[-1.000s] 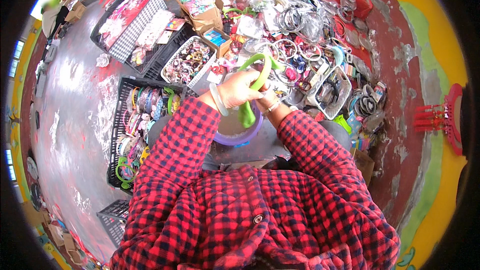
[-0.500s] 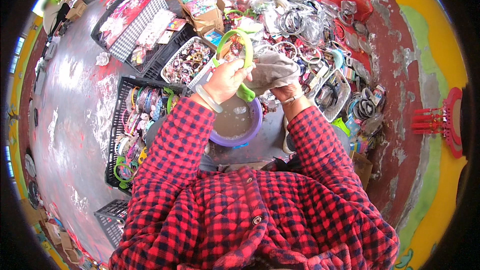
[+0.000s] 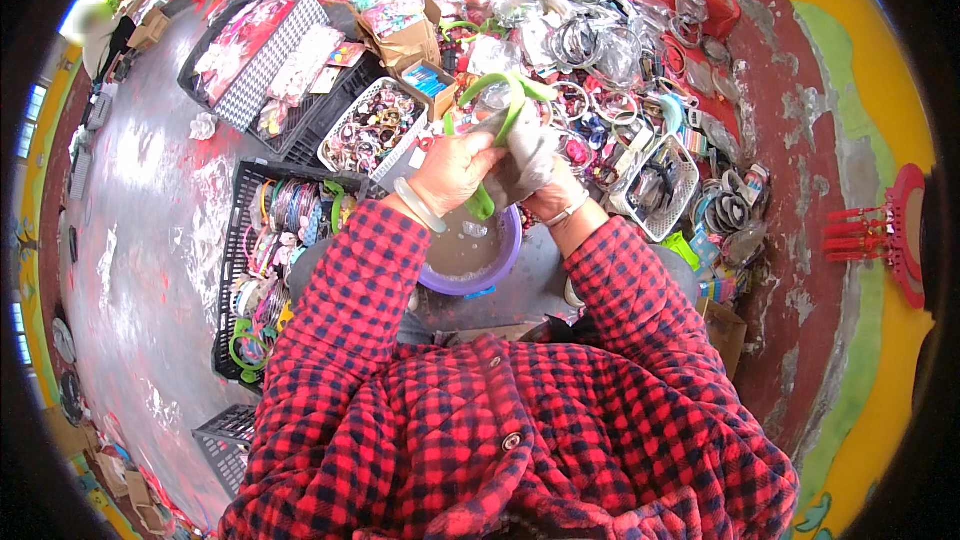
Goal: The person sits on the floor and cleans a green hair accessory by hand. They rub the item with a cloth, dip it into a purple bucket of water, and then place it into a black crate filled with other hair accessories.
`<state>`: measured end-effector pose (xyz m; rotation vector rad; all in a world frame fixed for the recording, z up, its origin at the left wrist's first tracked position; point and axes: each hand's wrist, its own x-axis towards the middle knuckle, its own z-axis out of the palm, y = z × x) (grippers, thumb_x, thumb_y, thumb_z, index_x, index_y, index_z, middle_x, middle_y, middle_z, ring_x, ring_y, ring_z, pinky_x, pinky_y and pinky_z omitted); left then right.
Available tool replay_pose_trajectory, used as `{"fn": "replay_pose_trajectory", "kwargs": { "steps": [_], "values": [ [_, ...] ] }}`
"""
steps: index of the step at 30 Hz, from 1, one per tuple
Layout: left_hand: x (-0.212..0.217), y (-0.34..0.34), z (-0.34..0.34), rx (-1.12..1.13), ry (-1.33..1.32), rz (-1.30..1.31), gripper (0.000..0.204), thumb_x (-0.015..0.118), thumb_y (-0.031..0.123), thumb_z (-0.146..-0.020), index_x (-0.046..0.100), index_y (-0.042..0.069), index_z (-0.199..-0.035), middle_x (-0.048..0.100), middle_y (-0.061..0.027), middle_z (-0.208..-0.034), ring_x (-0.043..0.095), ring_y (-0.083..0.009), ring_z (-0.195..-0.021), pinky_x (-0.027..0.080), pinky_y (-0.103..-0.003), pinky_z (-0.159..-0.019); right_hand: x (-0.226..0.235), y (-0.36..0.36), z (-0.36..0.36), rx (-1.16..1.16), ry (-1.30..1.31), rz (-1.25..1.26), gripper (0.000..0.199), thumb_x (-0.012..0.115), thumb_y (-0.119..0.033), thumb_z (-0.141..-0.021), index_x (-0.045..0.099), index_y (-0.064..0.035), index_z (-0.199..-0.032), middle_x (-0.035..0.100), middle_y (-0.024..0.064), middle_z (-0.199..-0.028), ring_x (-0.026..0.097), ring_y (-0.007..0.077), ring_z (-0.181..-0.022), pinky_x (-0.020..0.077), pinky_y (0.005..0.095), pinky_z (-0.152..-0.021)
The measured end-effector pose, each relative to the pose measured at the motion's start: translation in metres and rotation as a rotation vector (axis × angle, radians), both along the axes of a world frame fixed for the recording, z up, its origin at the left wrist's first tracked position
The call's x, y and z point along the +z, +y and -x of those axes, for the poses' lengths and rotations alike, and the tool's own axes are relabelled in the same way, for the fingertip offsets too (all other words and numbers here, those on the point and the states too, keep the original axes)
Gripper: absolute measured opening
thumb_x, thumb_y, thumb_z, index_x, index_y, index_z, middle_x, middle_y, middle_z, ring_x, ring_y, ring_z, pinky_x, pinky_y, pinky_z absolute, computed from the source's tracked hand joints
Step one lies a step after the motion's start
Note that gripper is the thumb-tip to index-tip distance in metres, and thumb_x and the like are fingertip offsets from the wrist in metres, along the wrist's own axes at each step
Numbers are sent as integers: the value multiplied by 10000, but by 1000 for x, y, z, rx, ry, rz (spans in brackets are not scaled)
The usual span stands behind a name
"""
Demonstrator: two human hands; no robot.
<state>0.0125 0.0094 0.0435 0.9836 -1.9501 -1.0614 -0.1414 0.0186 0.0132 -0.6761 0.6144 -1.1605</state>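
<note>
My left hand [image 3: 452,172] is closed on a bright green headband [image 3: 517,102], holding it up above a purple basin [image 3: 513,240]. In my right hand [image 3: 553,194] is a damp-looking grey cloth [image 3: 533,152], which lies against the headband's right side. Both hands are close together over the basin's far rim. Murky brownish water [image 3: 455,254] fills the basin between my knees. My fingertips behind the cloth are partly hidden.
A black crate [image 3: 228,280] of headbands stands at my left. A white basket of hair ties [image 3: 372,128] is ahead of it, and another white basket [image 3: 687,185] sits at right. Bagged hair accessories [image 3: 590,40] heap up beyond the basin.
The headband has tilted and moved slightly right, toward the cloth. My right hand has drawn a little nearer and lower, and the cloth now wraps closer to the band.
</note>
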Motion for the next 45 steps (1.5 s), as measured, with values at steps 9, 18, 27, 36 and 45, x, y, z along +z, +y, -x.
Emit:
{"fn": "replay_pose_trajectory", "kwargs": {
  "steps": [9,18,27,36,45],
  "values": [
    [-1,1,4,-223,-194,45,103,481,89,-816,542,12,-786,568,-186,-722,566,-354,-701,440,-393,-602,-1,-10,3,-313,-226,-219,102,561,-160,-850,569,-59,-857,602,67,-844,584,192,-769,477,324,-715],
    [-13,3,12,-320,-228,342,118,511,96,-821,523,21,-731,519,-152,-649,530,-343,-649,409,-405,-586,7,-19,26,-288,-245,-348,127,496,-174,-892,544,-65,-934,524,21,-707,493,100,-534,454,249,-519],
    [-14,10,15,33,-29,-68,126,478,41,-844,590,16,-895,599,-136,-740,602,-241,-699,464,-323,-624,1,12,-12,-210,-236,-215,164,547,-168,-865,550,-64,-991,587,47,-906,568,161,-841,465,303,-737],
    [-14,9,10,-204,-80,102,110,481,70,-819,491,13,-726,523,-124,-682,538,-273,-657,416,-352,-588,28,-2,-2,-295,-284,-353,163,522,-201,-882,543,-42,-912,585,84,-767,573,194,-684,493,329,-677],
    [-27,10,14,-139,-197,285,74,473,45,-813,504,1,-762,532,-164,-708,534,-357,-682,423,-407,-614,0,-8,2,-330,-391,-269,143,513,-160,-882,536,-54,-976,579,64,-804,568,190,-726,485,342,-722]
  ]
}}
